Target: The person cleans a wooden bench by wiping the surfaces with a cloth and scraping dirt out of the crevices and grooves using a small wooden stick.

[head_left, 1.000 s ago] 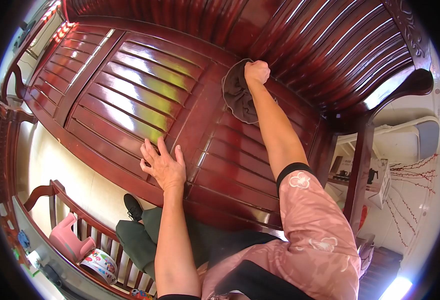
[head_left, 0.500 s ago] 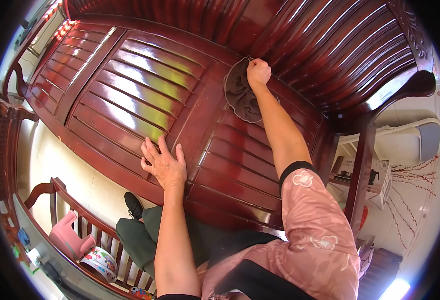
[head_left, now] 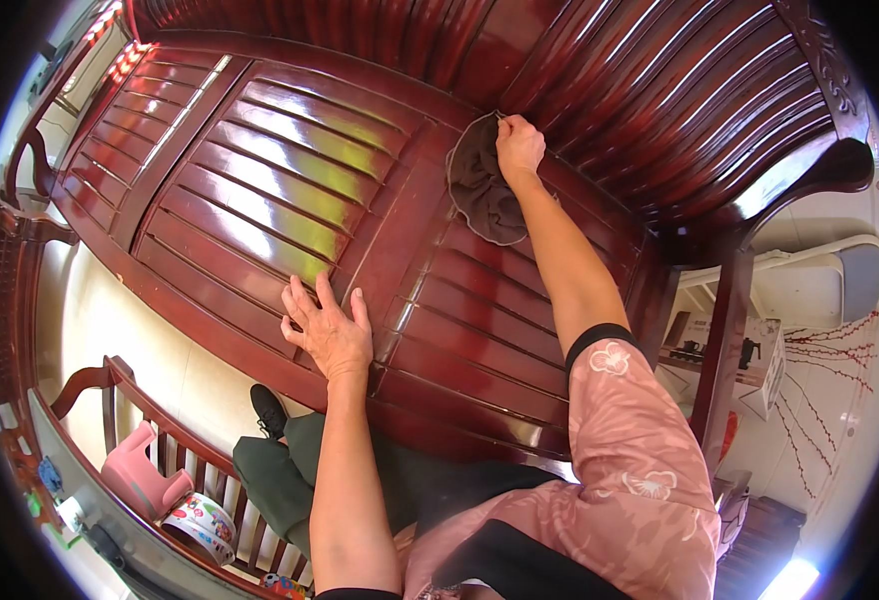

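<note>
My left hand [head_left: 332, 330] rests on the slatted seat of a glossy dark red wooden bench [head_left: 210, 290], its fingers spread and nothing in it. Farther up, where the seat meets the backrest [head_left: 650, 90], my right hand [head_left: 521, 147] is closed on the edge of a dark brown cloth [head_left: 482, 185]. The cloth is round with a pale wavy rim and lies bunched on the seat, left of my right hand. Part of it is hidden behind that hand and wrist.
A pink stool [head_left: 142, 475] and a round patterned tin [head_left: 200, 527] are at the lower left, by a wooden railing. On the right stand the bench's armrest [head_left: 810, 180], a folded chair [head_left: 810, 280], a printed box [head_left: 760, 365] and red-budded branches [head_left: 830, 350].
My right hand has shifted slightly to the right along the back of the seat. The cloth has moved a little right too. My left hand has stayed almost in place.
</note>
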